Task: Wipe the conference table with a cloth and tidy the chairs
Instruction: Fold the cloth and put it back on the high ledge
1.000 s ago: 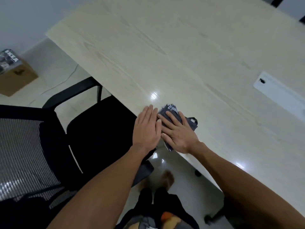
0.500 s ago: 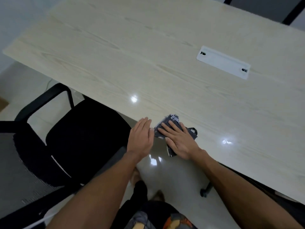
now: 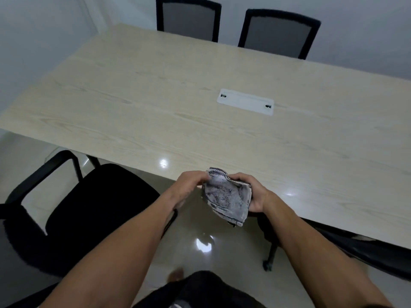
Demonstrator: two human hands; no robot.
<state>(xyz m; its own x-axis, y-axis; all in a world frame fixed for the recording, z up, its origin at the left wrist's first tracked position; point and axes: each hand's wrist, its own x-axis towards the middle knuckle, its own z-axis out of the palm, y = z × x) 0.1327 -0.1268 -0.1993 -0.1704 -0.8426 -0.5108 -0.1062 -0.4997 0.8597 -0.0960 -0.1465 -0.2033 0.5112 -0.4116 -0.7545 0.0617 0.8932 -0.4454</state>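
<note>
Grey cloth (image 3: pixel 226 196) lifted off bench (image 3: pixel 178 112), at near edge. Left hand (image 3: pixel 191 185) fingers pinch its 10 o'clock corner; right hand (image 3: pixel 253 196) fingers grasp 3 o'clock side. Black chair (image 3: pixel 89 210) at 9 o'clock; two chairs (image 3: pixel 278 32) across bench at 12 o'clock.

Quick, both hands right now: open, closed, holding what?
Left hand: pinching the top left edge of the grey cloth.
Right hand: gripping the cloth's right side.
</note>
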